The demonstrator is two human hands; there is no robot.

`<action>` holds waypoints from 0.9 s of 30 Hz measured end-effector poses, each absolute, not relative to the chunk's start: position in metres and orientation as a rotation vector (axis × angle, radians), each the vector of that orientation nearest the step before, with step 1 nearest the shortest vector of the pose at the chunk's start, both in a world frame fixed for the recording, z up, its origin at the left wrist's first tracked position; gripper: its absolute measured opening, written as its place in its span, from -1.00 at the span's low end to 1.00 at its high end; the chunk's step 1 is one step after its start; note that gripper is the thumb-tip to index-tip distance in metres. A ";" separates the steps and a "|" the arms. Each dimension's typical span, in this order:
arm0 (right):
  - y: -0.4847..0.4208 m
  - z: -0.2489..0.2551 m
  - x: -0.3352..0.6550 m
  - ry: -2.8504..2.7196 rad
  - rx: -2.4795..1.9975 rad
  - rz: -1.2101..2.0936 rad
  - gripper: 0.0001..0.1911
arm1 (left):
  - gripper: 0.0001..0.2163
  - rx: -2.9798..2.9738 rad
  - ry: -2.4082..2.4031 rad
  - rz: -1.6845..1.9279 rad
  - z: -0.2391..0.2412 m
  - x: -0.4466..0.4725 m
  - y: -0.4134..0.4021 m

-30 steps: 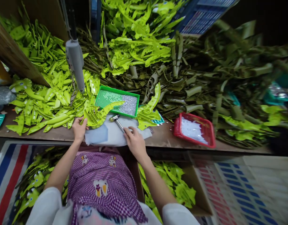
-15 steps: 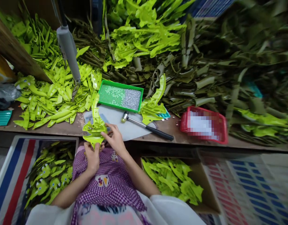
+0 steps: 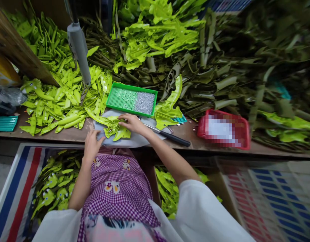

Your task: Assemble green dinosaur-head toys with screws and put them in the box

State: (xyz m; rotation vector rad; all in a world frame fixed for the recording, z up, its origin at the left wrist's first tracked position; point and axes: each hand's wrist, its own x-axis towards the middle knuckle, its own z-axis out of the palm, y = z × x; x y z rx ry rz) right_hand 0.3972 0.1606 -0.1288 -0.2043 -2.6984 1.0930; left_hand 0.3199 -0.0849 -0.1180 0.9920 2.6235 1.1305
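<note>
A lime-green moulded plastic part point(image 3: 109, 122), with a long curved arm and a jagged body, lies on a pale sheet point(image 3: 142, 143) at the front of the bench. My right hand point(image 3: 132, 123) grips its right side with bent fingers. Just below and left of it, my left hand point(image 3: 92, 144) is open, thumb and fingers apart, holding nothing. A hammer point(image 3: 173, 138) rests to the right, its head hidden behind my right hand. Behind the sheet sits a green tray point(image 3: 122, 96) of small silvery pieces. Another lime-green part point(image 3: 167, 116) stands beside that tray.
Lime-green pieces point(image 3: 66, 97) heap up on the left beneath a hanging grey electric screwdriver point(image 3: 80, 50). Dark olive parts point(image 3: 220, 67) pile along the back and right. A red basket point(image 3: 204, 129) stands at the right. Boxes of green parts point(image 3: 167, 191) sit below the bench edge.
The lime-green part went from upright above my lap to lying on the sheet, turned sideways. My left hand let go of it; my right hand moved forward and right with it.
</note>
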 end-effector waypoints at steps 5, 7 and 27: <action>0.158 -0.133 0.398 -2.683 -0.188 1.014 -0.73 | -0.97 1.048 2.638 1.032 -0.122 0.300 -0.074; 0.155 -0.135 0.400 -2.672 -0.214 1.007 -0.72 | -0.93 1.054 2.687 1.075 -0.119 0.306 -0.076; 0.124 -0.124 0.423 -2.535 -0.390 0.781 -0.61 | -0.63 1.753 2.629 0.737 -0.135 0.378 -0.043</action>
